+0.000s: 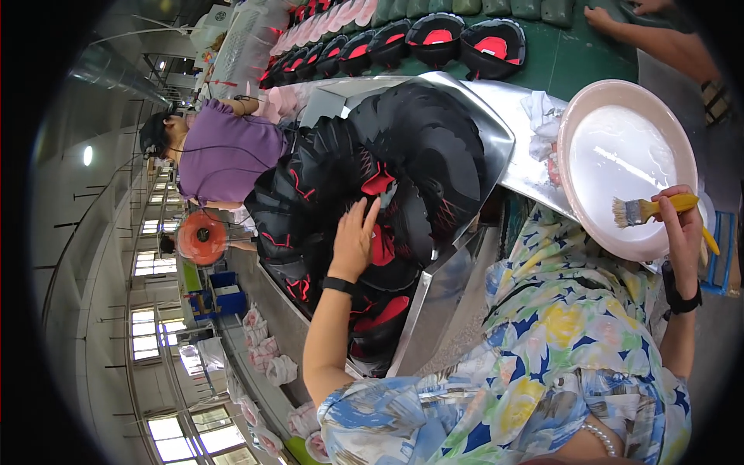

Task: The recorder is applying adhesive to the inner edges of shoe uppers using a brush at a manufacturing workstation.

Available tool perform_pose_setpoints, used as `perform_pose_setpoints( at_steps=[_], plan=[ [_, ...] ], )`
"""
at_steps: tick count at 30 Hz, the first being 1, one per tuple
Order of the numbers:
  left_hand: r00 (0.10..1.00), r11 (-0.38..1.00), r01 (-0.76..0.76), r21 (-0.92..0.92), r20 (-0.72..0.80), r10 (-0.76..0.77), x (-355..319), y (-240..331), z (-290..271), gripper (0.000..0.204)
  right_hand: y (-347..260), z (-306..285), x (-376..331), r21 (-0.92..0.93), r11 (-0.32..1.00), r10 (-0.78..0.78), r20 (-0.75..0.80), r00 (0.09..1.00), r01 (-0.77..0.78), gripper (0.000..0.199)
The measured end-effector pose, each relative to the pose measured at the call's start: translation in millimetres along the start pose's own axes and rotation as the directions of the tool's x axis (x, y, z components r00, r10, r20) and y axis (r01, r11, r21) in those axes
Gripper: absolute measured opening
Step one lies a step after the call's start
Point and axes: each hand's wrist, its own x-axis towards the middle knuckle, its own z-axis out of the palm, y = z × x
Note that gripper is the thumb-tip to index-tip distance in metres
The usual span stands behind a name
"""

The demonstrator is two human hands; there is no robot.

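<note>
Brush (640,211), just one, is being pinched by the right hand (680,226) over one basin (612,243); left of it, I'm seeing the loosely open left hand (354,245) touching uncountable black pieces (435,143).

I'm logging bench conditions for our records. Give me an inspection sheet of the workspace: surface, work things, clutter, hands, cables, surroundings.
Surface: metal tray with raised edges; green table beyond.
Work things: pile of black and red pieces in the tray; pink basin holding white liquid; brush over the basin.
Clutter: crumpled cloth beside the basin.
Hands: left hand open, fingers at the pile, contact unclear; right hand grips the brush handle.
Cables: nothing seen near the hands.
Surroundings: co-worker in purple; orange fan; another person's hand at the green table.
</note>
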Motion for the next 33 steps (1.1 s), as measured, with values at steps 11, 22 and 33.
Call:
perform_pose_setpoints(
  at_steps=[11,22,33],
  plan=[
    [0.974,0.917,-0.164,-0.363,0.091,0.21,14.7,0.0,-14.2,0.087,-21.0,14.3,-6.2,0.045,0.998,-0.038,0.011,0.999,0.037,0.012],
    [0.756,0.899,-0.122,-0.422,-0.626,-0.191,24.2,-6.8,-76.2,0.034,-30.4,18.8,-1.5,0.069,0.997,-0.035,0.07,0.997,0.03,0.011],
    [0.908,0.885,-0.379,-0.272,-0.294,0.299,153.6,88.8,-61.8,0.066,-20.5,18.3,19.0,-0.204,0.96,-0.195,-0.007,0.981,0.19,0.02]
  ],
)
